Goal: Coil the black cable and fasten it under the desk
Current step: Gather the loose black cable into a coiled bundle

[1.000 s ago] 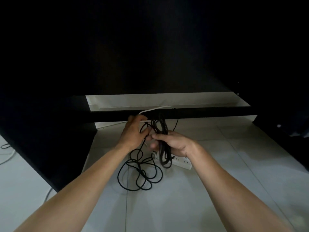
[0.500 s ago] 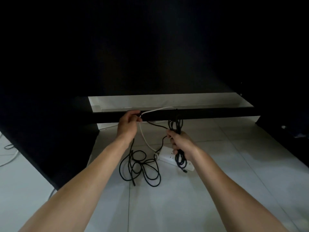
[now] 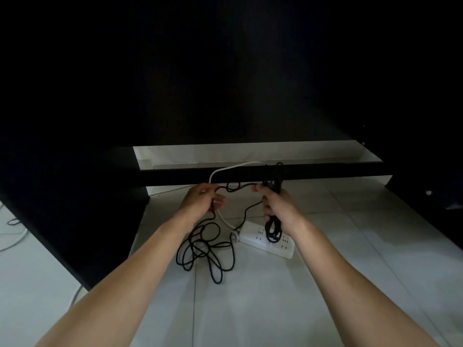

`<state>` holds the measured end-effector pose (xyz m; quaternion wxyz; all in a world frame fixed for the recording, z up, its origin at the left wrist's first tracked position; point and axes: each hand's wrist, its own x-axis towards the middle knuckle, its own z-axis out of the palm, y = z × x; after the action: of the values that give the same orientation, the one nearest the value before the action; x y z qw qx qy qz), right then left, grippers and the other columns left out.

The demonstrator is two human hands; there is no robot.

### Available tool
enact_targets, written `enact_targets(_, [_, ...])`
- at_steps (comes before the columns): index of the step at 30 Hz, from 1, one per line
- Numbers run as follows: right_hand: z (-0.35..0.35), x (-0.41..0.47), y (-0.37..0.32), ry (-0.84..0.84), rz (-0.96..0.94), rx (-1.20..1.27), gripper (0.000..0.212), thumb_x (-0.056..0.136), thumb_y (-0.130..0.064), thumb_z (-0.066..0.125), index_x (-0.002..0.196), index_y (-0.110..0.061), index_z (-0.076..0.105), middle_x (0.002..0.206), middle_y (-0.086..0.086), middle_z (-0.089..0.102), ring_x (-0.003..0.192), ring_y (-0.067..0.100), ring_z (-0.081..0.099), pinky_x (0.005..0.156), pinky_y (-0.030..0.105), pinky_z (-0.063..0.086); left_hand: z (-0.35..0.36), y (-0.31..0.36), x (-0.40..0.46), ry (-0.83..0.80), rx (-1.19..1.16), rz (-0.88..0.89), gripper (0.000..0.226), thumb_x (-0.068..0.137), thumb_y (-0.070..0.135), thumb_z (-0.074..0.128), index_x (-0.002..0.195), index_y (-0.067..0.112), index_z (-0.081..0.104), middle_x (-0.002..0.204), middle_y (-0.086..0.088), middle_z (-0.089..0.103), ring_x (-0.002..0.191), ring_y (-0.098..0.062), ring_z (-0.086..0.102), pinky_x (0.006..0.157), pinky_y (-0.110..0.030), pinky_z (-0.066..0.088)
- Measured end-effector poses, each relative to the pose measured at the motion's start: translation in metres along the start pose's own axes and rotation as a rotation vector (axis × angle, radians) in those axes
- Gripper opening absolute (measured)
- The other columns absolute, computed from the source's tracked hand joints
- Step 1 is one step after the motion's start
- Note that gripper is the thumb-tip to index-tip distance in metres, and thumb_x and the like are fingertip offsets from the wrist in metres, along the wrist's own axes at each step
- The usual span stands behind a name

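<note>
The black cable (image 3: 200, 249) lies partly in loose loops on the pale tiled floor below my left forearm. My right hand (image 3: 275, 204) is closed around a bundle of coiled loops, which stick out above and below the fist. My left hand (image 3: 203, 200) pinches a slack stretch of the same cable, and that stretch runs across to my right hand. Both hands are just in front of the dark crossbar (image 3: 325, 172) under the desk.
A white power strip (image 3: 255, 240) lies on the floor below my right hand, its white cord (image 3: 233, 167) arcing up over the crossbar. Dark desk panels close in the left side (image 3: 75, 209) and the right. More cords lie on the floor at far left (image 3: 12, 236).
My left hand has dropped from the crossbar and drawn cable sideways. My right hand has risen with the bundle, and the loose pile on the floor has shifted.
</note>
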<state>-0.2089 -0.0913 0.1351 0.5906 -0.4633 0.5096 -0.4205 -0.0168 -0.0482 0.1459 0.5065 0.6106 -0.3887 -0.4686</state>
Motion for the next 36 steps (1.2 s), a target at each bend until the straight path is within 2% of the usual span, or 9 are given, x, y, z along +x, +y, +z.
enact_targets(4, [0.005,-0.007,0.005,-0.117,-0.024,-0.059,0.022,0.098,-0.026,0.057,0.105,-0.011,0.072,0.051,-0.009,0.028,0.040,0.008,0.025,0.041,0.024,0.028,0.006,0.004,-0.002,-0.053,-0.217,-0.083,0.025,0.097,0.003,0.038,0.107,0.012,0.060,0.083,-0.007,0.068,0.074,-0.023,0.066,0.074,-0.032,0.052])
enact_targets(10, [0.005,-0.013,0.010,-0.276,0.067,-0.330,0.024,0.093,-0.030,0.065,0.106,-0.011,0.072,0.055,-0.008,0.032,0.043,0.008,0.030,0.044,0.024,0.031,0.006,0.016,-0.006,-0.219,-0.706,-0.092,0.020,0.096,0.006,0.040,0.091,0.013,0.058,0.059,0.000,0.044,0.059,-0.014,0.048,0.083,-0.033,0.044])
enact_targets(14, [0.008,-0.011,0.013,-0.257,0.140,-0.200,0.021,0.092,-0.025,0.065,0.106,-0.010,0.071,0.055,-0.008,0.034,0.042,0.009,0.029,0.046,0.025,0.033,0.004,0.016,-0.009,-0.346,-0.786,-0.163,0.022,0.096,0.011,0.036,0.088,0.016,0.056,0.055,0.005,0.033,0.047,-0.009,0.035,0.067,-0.029,0.046])
enact_targets(17, [0.008,-0.009,0.009,-0.172,0.143,-0.008,0.018,0.099,-0.021,0.055,0.104,-0.010,0.069,0.053,-0.007,0.028,0.040,0.007,0.028,0.043,0.023,0.034,0.005,0.009,-0.009,-0.320,-0.648,-0.209,0.016,0.098,0.023,0.046,0.090,0.018,0.058,0.056,0.007,0.028,0.045,-0.007,0.027,0.050,-0.022,0.038])
enact_targets(20, [0.004,-0.006,0.003,-0.127,0.082,0.162,0.018,0.102,-0.025,0.052,0.102,-0.013,0.066,0.054,-0.006,0.027,0.040,0.006,0.029,0.046,0.024,0.033,0.007,0.003,-0.008,-0.231,-0.253,-0.115,0.007,0.096,0.027,0.058,0.098,0.021,0.061,0.064,0.005,0.037,0.047,-0.006,0.031,0.045,-0.021,0.037])
enact_targets(24, [-0.001,0.000,-0.004,-0.066,0.032,0.281,0.022,0.099,-0.033,0.057,0.099,-0.015,0.070,0.055,-0.007,0.032,0.042,0.007,0.030,0.053,0.027,0.029,0.015,0.001,-0.004,-0.083,0.033,0.018,0.010,0.100,0.025,0.051,0.098,0.018,0.058,0.082,-0.002,0.051,0.060,-0.013,0.052,0.062,-0.029,0.054])
enact_targets(28, [-0.003,0.000,-0.009,0.000,0.005,0.307,0.019,0.100,-0.029,0.055,0.098,-0.014,0.067,0.053,-0.007,0.037,0.042,0.008,0.033,0.050,0.026,0.035,0.018,0.000,0.003,-0.009,0.550,0.143,0.022,0.101,0.031,0.037,0.091,0.019,0.053,0.091,-0.004,0.060,0.078,-0.016,0.054,0.065,-0.027,0.039])
enact_targets(32, [0.000,-0.003,-0.013,0.024,0.027,0.432,0.017,0.101,-0.026,0.053,0.090,-0.015,0.059,0.050,-0.006,0.041,0.041,0.009,0.036,0.050,0.026,0.033,0.023,-0.002,-0.005,-0.169,0.681,0.122,0.024,0.100,0.027,0.036,0.093,0.019,0.057,0.081,0.001,0.058,0.073,-0.014,0.054,0.062,-0.025,0.037])
enact_targets(36, [0.002,-0.003,-0.016,0.034,0.091,0.544,0.015,0.101,-0.029,0.054,0.092,-0.017,0.056,0.062,-0.002,0.056,0.052,0.013,0.047,0.056,0.028,0.040,0.037,-0.012,-0.013,-0.197,0.587,0.048,0.027,0.101,0.025,0.034,0.098,0.020,0.060,0.098,0.000,0.056,0.087,-0.016,0.051,0.062,-0.024,0.038])
